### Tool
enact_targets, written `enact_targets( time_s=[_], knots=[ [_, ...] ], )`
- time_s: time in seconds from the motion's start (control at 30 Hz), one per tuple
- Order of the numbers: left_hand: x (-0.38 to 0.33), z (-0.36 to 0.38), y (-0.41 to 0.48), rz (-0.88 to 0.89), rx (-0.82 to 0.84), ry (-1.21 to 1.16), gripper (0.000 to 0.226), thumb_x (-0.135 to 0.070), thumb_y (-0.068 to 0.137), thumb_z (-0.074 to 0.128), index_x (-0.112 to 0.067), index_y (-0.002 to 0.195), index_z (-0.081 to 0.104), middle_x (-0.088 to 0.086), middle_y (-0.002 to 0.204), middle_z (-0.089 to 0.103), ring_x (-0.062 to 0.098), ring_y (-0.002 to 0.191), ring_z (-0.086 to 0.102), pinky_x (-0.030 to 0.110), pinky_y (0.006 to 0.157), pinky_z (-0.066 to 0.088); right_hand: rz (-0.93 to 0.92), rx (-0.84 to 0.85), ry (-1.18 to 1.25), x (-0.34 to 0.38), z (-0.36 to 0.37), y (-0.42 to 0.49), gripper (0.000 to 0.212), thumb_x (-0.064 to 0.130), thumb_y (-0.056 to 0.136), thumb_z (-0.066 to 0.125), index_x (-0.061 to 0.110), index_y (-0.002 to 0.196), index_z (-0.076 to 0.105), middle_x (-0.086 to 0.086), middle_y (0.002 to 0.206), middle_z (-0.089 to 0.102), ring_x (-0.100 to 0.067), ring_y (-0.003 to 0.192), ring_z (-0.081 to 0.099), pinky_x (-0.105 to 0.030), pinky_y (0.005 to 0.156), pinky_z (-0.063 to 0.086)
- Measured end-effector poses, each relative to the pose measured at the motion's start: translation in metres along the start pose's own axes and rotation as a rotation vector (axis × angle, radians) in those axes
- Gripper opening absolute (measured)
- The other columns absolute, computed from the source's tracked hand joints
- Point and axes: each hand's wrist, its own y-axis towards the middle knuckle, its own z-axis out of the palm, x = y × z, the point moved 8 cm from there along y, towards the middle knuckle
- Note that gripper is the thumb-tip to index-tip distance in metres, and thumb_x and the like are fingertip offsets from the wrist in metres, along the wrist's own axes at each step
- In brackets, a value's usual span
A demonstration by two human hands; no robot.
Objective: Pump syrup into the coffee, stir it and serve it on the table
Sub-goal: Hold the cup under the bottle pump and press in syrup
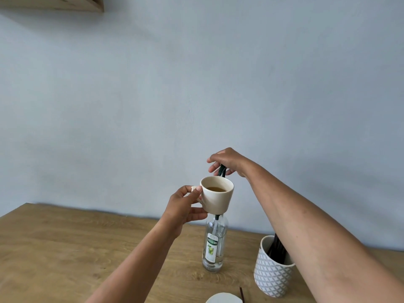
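A cream mug (218, 199) with brown coffee in it is held up in the air by its handle in my left hand (185, 207). It hangs right in front of the neck of a clear glass syrup bottle (214, 246) that stands on the wooden table (65, 248). The bottle's dark pump head (222, 170) pokes up behind the mug's rim. My right hand (226, 161) rests on top of that pump, fingers curled around it. The pump's spout and the bottle's neck are hidden by the mug.
A grey-and-white patterned cup (272, 270) with several dark stirrers stands right of the bottle, under my right forearm. A white round object (223, 298) and a thin dark stick (241, 294) lie at the bottom edge. A pale wall is behind; a wooden shelf (52, 4) hangs top left.
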Motion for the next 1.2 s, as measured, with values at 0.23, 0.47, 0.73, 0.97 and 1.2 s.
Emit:
enact_targets(
  time_s=[0.23,0.47,0.73,0.97,1.2],
  knots=[
    [0.004,0.001,-0.003,-0.004,0.012,-0.009,0.024,-0.031,0.093,0.065,-0.009,0.099,0.058,0.021,0.107,0.065,0.034,0.072,0.072,0.037,0.064,0.064,-0.051,-0.226,0.219,-0.011,-0.02,-0.013,0.045,0.049,0.083,0.059,0.009,0.103,0.067,-0.001,0.089,0.073,-0.019,0.081,0.063,-0.031,0.067,0.042],
    [0.019,-0.004,-0.013,-0.028,0.029,-0.022,0.022,-0.027,0.095,0.064,-0.008,0.102,0.056,0.021,0.106,0.062,0.032,0.068,0.072,0.034,0.06,0.063,-0.06,-0.484,0.385,-0.071,-0.032,-0.059,0.027,0.031,0.087,0.052,0.023,0.109,0.066,0.002,0.093,0.07,-0.014,0.077,0.061,-0.025,0.063,0.042],
    [0.065,-0.007,-0.033,-0.087,0.046,-0.022,0.016,-0.026,0.095,0.063,-0.012,0.093,0.055,0.017,0.103,0.064,0.032,0.069,0.072,0.039,0.069,0.064,-0.033,-0.137,0.404,-0.138,0.039,-0.112,0.033,0.019,0.089,0.053,0.023,0.12,0.065,0.0,0.102,0.075,-0.017,0.097,0.067,-0.031,0.073,0.05],
    [0.113,-0.009,-0.054,-0.152,0.098,-0.051,0.014,-0.022,0.097,0.06,-0.01,0.102,0.056,0.013,0.1,0.067,0.029,0.074,0.073,0.036,0.066,0.064,-0.032,0.109,0.51,-0.176,0.102,-0.145,0.047,0.025,0.071,0.064,0.036,0.116,0.064,0.014,0.101,0.068,-0.006,0.097,0.06,-0.033,0.08,0.048],
    [0.165,-0.013,-0.08,-0.222,0.098,-0.028,0.008,-0.02,0.097,0.06,-0.016,0.091,0.056,0.007,0.099,0.071,0.028,0.08,0.071,0.04,0.076,0.062,0.005,0.116,0.489,-0.209,0.139,-0.175,0.071,0.023,0.063,0.089,0.028,0.126,0.055,0.004,0.122,0.068,-0.013,0.115,0.061,-0.03,0.097,0.049]
  ],
)
